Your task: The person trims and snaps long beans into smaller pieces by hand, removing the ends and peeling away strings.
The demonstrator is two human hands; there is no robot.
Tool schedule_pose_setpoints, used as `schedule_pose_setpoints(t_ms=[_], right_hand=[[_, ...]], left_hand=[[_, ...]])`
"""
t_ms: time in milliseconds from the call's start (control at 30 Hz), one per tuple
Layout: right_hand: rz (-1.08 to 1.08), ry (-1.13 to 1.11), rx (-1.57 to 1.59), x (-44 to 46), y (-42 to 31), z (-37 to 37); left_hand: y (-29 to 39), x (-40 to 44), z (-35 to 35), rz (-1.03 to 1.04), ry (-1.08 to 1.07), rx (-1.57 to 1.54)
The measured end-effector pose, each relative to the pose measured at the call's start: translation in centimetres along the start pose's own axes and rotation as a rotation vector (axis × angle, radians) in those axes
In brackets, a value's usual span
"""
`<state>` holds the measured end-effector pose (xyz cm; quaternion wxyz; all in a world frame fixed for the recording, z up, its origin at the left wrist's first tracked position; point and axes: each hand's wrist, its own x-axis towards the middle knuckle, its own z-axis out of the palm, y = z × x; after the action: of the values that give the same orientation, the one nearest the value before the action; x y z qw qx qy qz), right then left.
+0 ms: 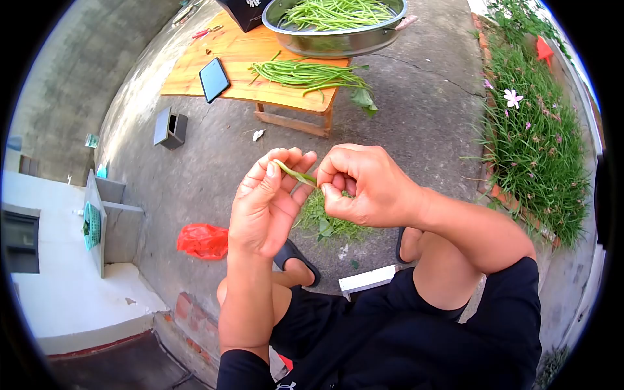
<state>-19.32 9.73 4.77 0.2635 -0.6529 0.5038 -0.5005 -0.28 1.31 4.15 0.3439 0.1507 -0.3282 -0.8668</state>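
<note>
A short green stem stretches between my two hands above the concrete ground. My left hand, palm turned up, pinches its pale end between thumb and fingertips. The other end meets my right hand, whose thumb and fingers are closed on it. Beneath my hands a pile of green scraps lies on the ground, partly hidden by my right hand. Long green stems lie in a bundle on the wooden table, and more fill the metal basin at its far right corner.
A phone and a black box are on the table. On the ground are a red plastic bag, a grey box and a small white stool. Grass with flowers grows at right.
</note>
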Motion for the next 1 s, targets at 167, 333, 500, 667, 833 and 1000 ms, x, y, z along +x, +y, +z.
schedule_pose_setpoints(t_ms=[167,333,500,667,833,1000], right_hand=[[-0.058,-0.042,-0.040,0.0,0.2,0.0],[-0.087,-0.129,-0.079,-0.1,0.3,-0.3],[-0.100,-0.256,-0.136,-0.4,0.6,-0.3],[-0.123,-0.396,-0.203,-0.7,0.6,-0.3],[-0.101,-0.511,-0.269,-1.2,1.0,0.1],[-0.052,-0.636,-0.336,-2.0,2.2,0.7]], left_hand=[[0.9,0.2,-0.6,-0.003,-0.044,-0.051],[1.9,0.4,-1.8,0.037,-0.044,-0.036],[3.2,0.5,-3.3,0.094,0.013,0.035],[4.1,0.7,-4.0,0.167,0.047,0.111],[4.6,0.5,-3.9,0.229,0.178,0.192],[5.3,0.2,-3.2,0.302,0.358,0.327]])
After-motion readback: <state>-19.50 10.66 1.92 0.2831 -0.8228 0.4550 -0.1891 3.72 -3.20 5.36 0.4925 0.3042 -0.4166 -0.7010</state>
